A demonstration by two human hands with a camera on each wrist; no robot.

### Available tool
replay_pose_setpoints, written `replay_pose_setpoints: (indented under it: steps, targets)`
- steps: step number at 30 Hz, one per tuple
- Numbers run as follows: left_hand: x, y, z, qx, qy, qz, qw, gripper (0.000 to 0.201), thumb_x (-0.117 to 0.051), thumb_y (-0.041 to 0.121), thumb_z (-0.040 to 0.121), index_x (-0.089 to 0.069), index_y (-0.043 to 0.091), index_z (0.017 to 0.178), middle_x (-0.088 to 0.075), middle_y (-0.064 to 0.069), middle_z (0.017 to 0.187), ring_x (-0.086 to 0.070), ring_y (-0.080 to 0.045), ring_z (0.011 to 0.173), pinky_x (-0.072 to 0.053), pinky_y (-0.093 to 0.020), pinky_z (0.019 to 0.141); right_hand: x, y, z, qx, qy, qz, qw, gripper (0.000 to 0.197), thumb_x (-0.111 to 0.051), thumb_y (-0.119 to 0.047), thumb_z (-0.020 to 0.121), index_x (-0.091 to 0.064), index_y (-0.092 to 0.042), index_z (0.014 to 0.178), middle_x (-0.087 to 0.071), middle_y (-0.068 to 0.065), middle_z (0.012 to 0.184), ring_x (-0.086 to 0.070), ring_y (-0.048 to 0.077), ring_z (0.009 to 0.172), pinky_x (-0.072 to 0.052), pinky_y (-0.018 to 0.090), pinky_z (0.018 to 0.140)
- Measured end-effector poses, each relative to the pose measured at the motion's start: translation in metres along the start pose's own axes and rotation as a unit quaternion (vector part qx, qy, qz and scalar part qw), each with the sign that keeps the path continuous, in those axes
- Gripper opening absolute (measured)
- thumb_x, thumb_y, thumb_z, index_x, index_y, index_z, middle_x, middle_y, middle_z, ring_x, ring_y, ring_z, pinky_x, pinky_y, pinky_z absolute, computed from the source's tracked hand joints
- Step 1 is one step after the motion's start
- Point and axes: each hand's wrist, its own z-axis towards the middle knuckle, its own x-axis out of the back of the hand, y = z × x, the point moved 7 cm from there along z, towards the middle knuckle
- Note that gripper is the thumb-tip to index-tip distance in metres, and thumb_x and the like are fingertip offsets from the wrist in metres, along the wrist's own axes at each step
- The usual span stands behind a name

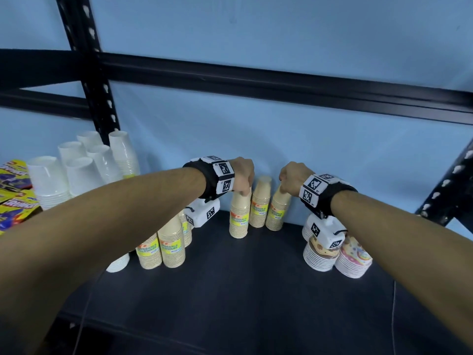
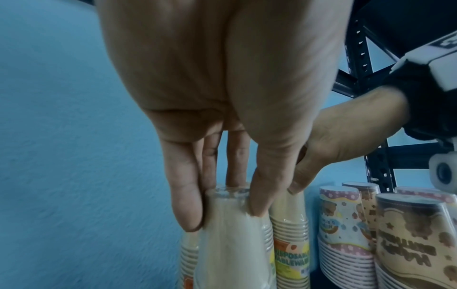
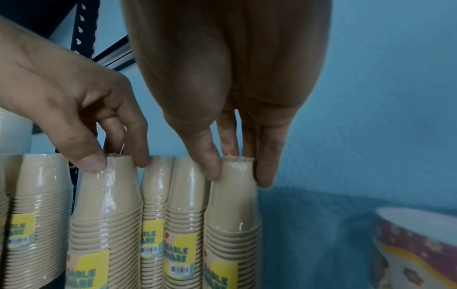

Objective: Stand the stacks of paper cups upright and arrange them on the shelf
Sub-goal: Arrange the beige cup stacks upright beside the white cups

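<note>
Three wrapped stacks of tan paper cups stand at the back of the dark shelf board point(image 1: 243, 290). My left hand point(image 1: 245, 192) pinches the top of the left stack point(image 1: 239, 216) from above, thumb on one side and fingers on the other; the same left hand point(image 2: 223, 205) and stack point(image 2: 232, 244) fill the left wrist view. My right hand point(image 1: 281, 188) pinches the top of the right stack point(image 1: 279, 211), which leans slightly towards the middle stack point(image 1: 260, 203). The right wrist view shows that right hand point(image 3: 238, 172) on its stack point(image 3: 232, 215).
White cup stacks point(image 1: 76, 172) stand at the back left beside snack packets point(image 1: 15, 196). More tan stacks point(image 1: 171, 247) stand at the front left under my left forearm. Printed cup stacks point(image 1: 337, 252) stand at the right. A black upright point(image 1: 94, 98) and crossbeam point(image 1: 281, 85) frame the shelf.
</note>
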Motion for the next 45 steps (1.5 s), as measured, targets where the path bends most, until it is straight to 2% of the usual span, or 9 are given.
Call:
replay_pose_setpoints:
  steps: [7, 11, 14, 19, 22, 26, 32, 36, 45]
  targets:
    - [-0.002, -0.004, 0.005, 0.003, -0.024, -0.025, 0.999, 0.032, -0.074, 0.014, 0.077, -0.072, 0.011, 0.109, -0.071, -0.009, 0.105, -0.064, -0.019, 0.068, -0.054, -0.024, 0.058, -0.001, -0.003, 0.004, 0.011, -0.002, 0.013, 1.000, 0.042, -0.064, 0.002, 0.078, -0.061, 0.010, 0.119, -0.062, 0.024, 0.123, -0.062, 0.034, 0.111, -0.051, 0.048, 0.092]
    - [-0.001, -0.005, 0.003, 0.006, -0.023, -0.037, 0.999, 0.036, -0.077, 0.018, 0.077, -0.070, 0.012, 0.112, -0.068, -0.009, 0.109, -0.069, -0.025, 0.081, -0.059, -0.031, 0.070, 0.000, -0.002, 0.003, 0.004, -0.007, 0.007, 1.000, 0.037, -0.067, -0.001, 0.079, -0.067, 0.004, 0.116, -0.067, 0.020, 0.118, -0.066, 0.031, 0.106, -0.055, 0.040, 0.087]
    - [0.003, -0.006, -0.001, 0.011, -0.014, -0.041, 0.999, 0.039, -0.078, 0.025, 0.078, -0.068, 0.013, 0.115, -0.068, -0.010, 0.108, -0.066, -0.022, 0.073, -0.059, -0.030, 0.068, 0.006, -0.004, 0.000, 0.002, -0.004, 0.001, 1.000, 0.034, -0.068, -0.003, 0.081, -0.068, -0.001, 0.115, -0.067, 0.014, 0.117, -0.066, 0.028, 0.103, -0.054, 0.031, 0.078]
    - [0.018, -0.010, -0.018, 0.033, 0.010, -0.039, 0.999, 0.040, -0.076, 0.036, 0.080, -0.065, 0.016, 0.114, -0.061, -0.002, 0.075, -0.058, -0.016, 0.057, -0.050, -0.025, 0.059, 0.022, -0.032, -0.010, 0.048, 0.031, -0.017, 0.998, 0.033, -0.064, -0.005, 0.084, -0.064, -0.005, 0.117, -0.059, 0.011, 0.124, -0.061, 0.027, 0.109, -0.051, 0.030, 0.080]
    - [0.030, -0.015, -0.034, 0.048, 0.016, -0.027, 0.998, 0.042, -0.076, 0.043, 0.079, -0.065, 0.017, 0.111, -0.061, -0.004, 0.069, -0.058, -0.019, 0.057, -0.053, -0.028, 0.064, 0.031, -0.060, -0.019, 0.089, 0.037, -0.022, 0.995, 0.034, -0.063, -0.005, 0.084, -0.064, -0.005, 0.118, -0.058, 0.012, 0.124, -0.061, 0.028, 0.108, -0.050, 0.031, 0.080]
    - [0.049, -0.030, -0.062, 0.079, 0.044, -0.010, 0.996, 0.034, -0.072, 0.034, 0.082, -0.066, 0.017, 0.111, -0.059, -0.002, 0.062, -0.057, -0.017, 0.051, -0.052, -0.026, 0.064, 0.038, -0.098, -0.033, 0.141, 0.053, 0.002, 0.989, 0.033, -0.065, -0.007, 0.081, -0.065, -0.009, 0.114, -0.061, 0.010, 0.121, -0.060, 0.027, 0.108, -0.044, 0.027, 0.074]
    - [0.061, -0.069, -0.110, 0.148, 0.057, -0.003, 0.987, 0.034, -0.071, 0.036, 0.083, -0.067, 0.019, 0.113, -0.065, -0.006, 0.072, -0.063, -0.022, 0.062, -0.057, -0.032, 0.075, 0.030, -0.154, -0.057, 0.204, 0.037, 0.033, 0.978, 0.035, -0.067, -0.013, 0.082, -0.064, -0.013, 0.117, -0.063, 0.006, 0.118, -0.062, 0.025, 0.104, -0.051, 0.032, 0.081]
    - [0.060, -0.091, -0.143, 0.180, 0.058, -0.009, 0.982, 0.035, -0.072, 0.031, 0.083, -0.067, 0.015, 0.114, -0.073, -0.012, 0.091, -0.063, -0.023, 0.065, -0.052, -0.025, 0.062, 0.017, -0.189, -0.074, 0.242, -0.009, 0.060, 0.968, 0.035, -0.072, -0.019, 0.081, -0.066, -0.014, 0.115, -0.066, 0.004, 0.112, -0.062, 0.021, 0.092, -0.044, 0.027, 0.070]
    - [0.039, -0.115, -0.185, 0.214, 0.054, 0.028, 0.975, 0.036, -0.071, 0.018, 0.085, -0.067, 0.011, 0.119, -0.069, -0.008, 0.113, -0.057, -0.018, 0.080, -0.040, -0.021, 0.052, -0.021, -0.238, -0.102, 0.288, -0.068, 0.043, 0.954, 0.033, -0.075, -0.024, 0.078, -0.071, -0.014, 0.108, -0.069, 0.005, 0.105, -0.061, 0.019, 0.086, -0.045, 0.026, 0.067]
